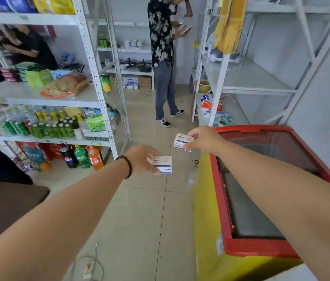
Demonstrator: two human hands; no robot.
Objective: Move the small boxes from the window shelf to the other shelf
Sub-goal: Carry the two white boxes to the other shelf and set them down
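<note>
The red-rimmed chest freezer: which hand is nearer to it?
Right. The right hand, holding small boxes, hovers by the far left corner of the freezer. The left hand, holding another small box, is out over the tiled floor, farther left.

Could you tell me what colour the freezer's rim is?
Red, on the chest freezer; head view.

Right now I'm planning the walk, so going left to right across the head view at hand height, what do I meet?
Soda bottles → left hand → its small box → right hand's box → right hand → red-rimmed freezer.
</note>
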